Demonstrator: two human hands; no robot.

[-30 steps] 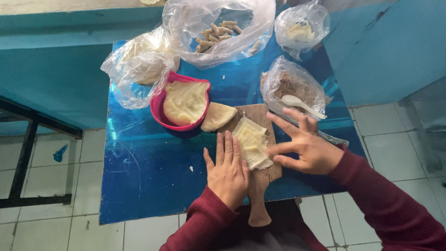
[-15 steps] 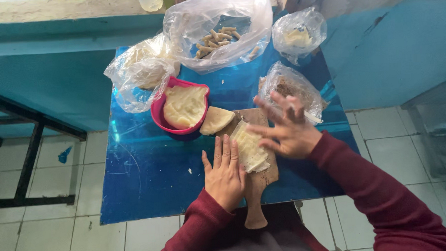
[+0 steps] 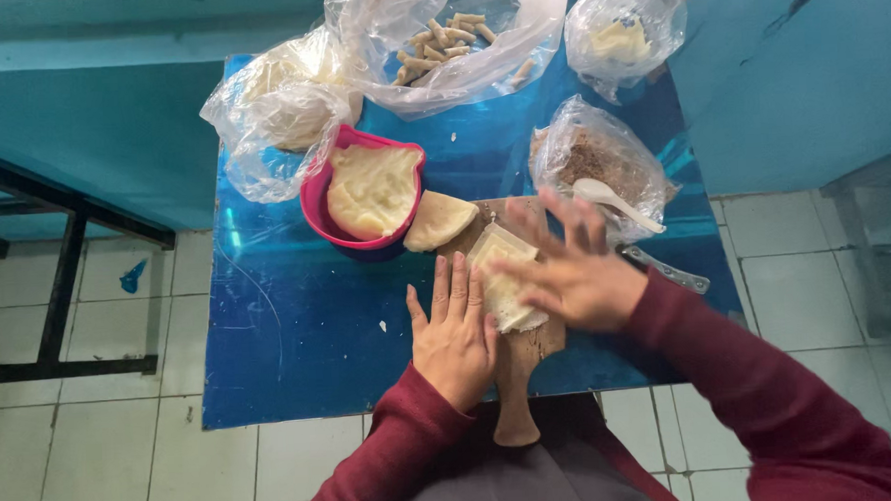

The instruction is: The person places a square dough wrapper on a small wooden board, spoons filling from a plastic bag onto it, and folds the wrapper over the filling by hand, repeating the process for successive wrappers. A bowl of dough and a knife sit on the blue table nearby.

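Note:
A thin pale wrapper lies on a wooden cutting board at the front of a small blue table. My left hand rests flat, fingers together, on the wrapper's left edge and the board. My right hand is spread over the wrapper's right side, fingers apart and blurred, touching it. Both arms wear dark red sleeves. Part of the wrapper is hidden under my right hand.
A pink bowl with pale wrappers stands left of the board, one wrapper leaning out. Plastic bags hold brown crumbs with a white spoon, small rolls, pale pieces and wrappers. Tiled floor surrounds the table.
My right hand has moved left from the board's right edge onto the wrapper. My left hand has stayed flat in place.

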